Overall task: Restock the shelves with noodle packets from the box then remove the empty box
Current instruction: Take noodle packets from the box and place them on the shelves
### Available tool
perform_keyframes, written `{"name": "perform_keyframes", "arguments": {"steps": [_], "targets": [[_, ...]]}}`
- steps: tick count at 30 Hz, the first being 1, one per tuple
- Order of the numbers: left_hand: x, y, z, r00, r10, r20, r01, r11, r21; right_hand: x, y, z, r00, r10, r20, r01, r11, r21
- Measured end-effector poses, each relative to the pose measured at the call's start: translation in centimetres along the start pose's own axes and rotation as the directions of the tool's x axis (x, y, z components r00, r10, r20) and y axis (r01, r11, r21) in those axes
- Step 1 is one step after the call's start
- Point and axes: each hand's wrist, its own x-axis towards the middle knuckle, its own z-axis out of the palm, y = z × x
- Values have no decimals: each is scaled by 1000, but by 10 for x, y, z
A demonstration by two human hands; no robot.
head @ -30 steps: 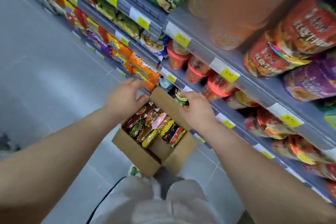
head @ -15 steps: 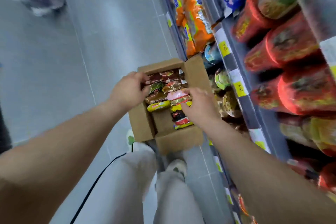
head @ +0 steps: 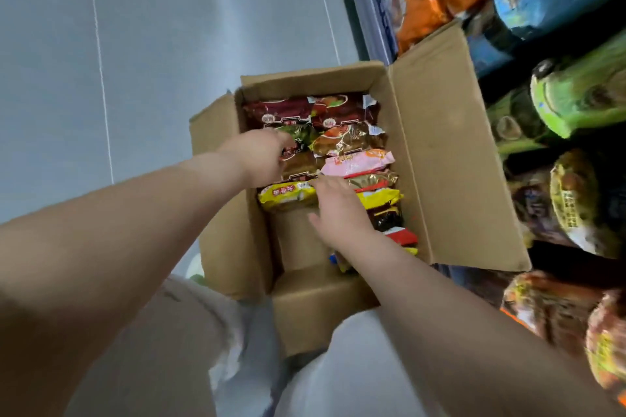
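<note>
Cardboard box [head: 440, 145], frame centre, flaps open; noodle packets [head: 352, 142] fill its 12 o'clock end. Left hand [head: 257, 156], entering from 8 o'clock, fingers curled over dark-green packet [head: 299, 135]. Right hand [head: 338, 210], from 5 o'clock, fingertips among packets; grip indeterminable. Shelves [head: 376, 3] at 2 o'clock.

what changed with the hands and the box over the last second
Both hands moved off the box's top edges and down into it. The left hand now reaches among the dark packets in the left row. The right hand lies over the right row, beside the yellow packet. Whether either grips a packet cannot be told. The box stays open beside the shelf, packets still inside.
</note>
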Motion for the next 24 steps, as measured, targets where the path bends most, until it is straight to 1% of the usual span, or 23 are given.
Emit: {"name": "perform_keyframes", "arguments": {"steps": [3,6,8,10,13,16,21,24], "targets": [[16,-11,18,1000,10,-16,-10,1000,27,27,6,31,997,-79,3,79,995,-61],[21,-23,34,1000,11,-28,-10,999,51,40,5,56,987,-161,3,156,954,-255],[20,-26,41,1000,21,-14,-20,997,72,40,2,68,984,-178,17,172,918,-358],[21,-27,45,999,51,-1,-51,994,94,38,1,77,985,-170,17,163,902,-400],[27,-25,51,997,73,40,-79,986,147,42,1,84,972,-195,-134,126,904,-408],[39,-21,60,995,67,78,-83,972,219,45,2,85,927,-306,-218,195,888,-416],[59,-7,77,989,31,147,-64,973,221,25,10,72,885,-422,-198,327,864,-382],[69,2,88,986,18,168,-59,968,245,8,17,66,867,-433,-245,340,875,-344]]}}
